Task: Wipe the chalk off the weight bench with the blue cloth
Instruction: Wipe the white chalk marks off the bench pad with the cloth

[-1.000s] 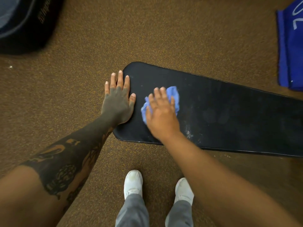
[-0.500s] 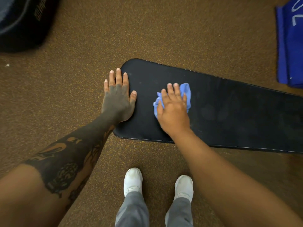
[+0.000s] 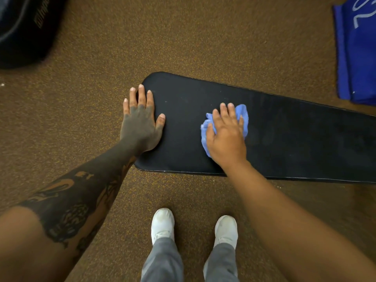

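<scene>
The black padded weight bench point(image 3: 295, 139) stretches from the centre to the right edge. My left hand point(image 3: 141, 125) lies flat, fingers spread, on its rounded left end. My right hand point(image 3: 225, 137) presses down on the crumpled blue cloth point(image 3: 243, 117) near the middle of the pad. Cloth shows beyond my fingertips and beside my thumb. Only faint pale specks remain visible on the pad surface.
Brown speckled floor point(image 3: 183, 37) surrounds the bench. A dark padded piece of equipment point(image 3: 26, 31) sits at top left. A blue fabric item point(image 3: 358, 51) lies at top right. My white shoes point(image 3: 162, 224) stand just before the bench's near edge.
My right hand slid the blue cloth rightward along the bench, over the white chalk smear seen a second ago near the front edge. My left hand stayed put.
</scene>
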### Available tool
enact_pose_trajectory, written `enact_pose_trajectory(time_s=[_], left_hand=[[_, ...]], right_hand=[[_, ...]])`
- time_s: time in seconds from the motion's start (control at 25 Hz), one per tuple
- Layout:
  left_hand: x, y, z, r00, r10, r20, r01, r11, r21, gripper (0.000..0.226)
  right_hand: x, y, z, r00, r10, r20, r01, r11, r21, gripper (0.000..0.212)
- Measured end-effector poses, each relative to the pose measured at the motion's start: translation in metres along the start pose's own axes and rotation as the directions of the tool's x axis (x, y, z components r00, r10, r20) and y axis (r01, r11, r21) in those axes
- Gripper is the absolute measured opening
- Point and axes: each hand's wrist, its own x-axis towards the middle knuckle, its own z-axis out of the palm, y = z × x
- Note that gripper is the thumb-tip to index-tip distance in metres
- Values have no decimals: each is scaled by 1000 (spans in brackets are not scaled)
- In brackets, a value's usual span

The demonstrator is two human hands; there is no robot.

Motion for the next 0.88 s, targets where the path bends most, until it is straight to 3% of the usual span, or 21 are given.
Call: enact_pose_trajectory(time_s=[0.12, 0.24, 0.4, 0.56, 0.68, 0.8, 0.88], left_hand=[[-1, 5, 0, 1000, -1, -6, 1, 1000, -18, 73], [-3, 5, 1, 1000, 1, -13, -2, 1000, -19, 73], [-3, 6, 1, 1000, -1, -10, 1, 1000, -22, 74], [-4, 7, 2, 1000, 5, -14, -5, 1000, -16, 74], [-3, 7, 2, 1000, 2, -12, -3, 1000, -25, 73], [-3, 7, 1, 1000, 2, -4, -2, 999, -36, 73], [-3, 6, 0, 1000, 2, 0, -2, 1000, -29, 73]], right_hand=[[-27, -23, 4, 992, -127, 18, 126, 991, 56, 48], [-75, -2, -9, 958, -277, 72, 272, 959, 78, 45], [-60, 39, -22, 998, -70, 0, 70, 996, 52, 49], [7, 18, -6, 993, 119, -7, -119, 993, 24, 54], [-2, -16, 5, 997, -73, 10, 71, 994, 81, 51], [-42, -10, -3, 926, -367, 92, 360, 929, 79, 48], [-43, 11, -9, 910, -406, 87, 399, 913, 85, 46]])
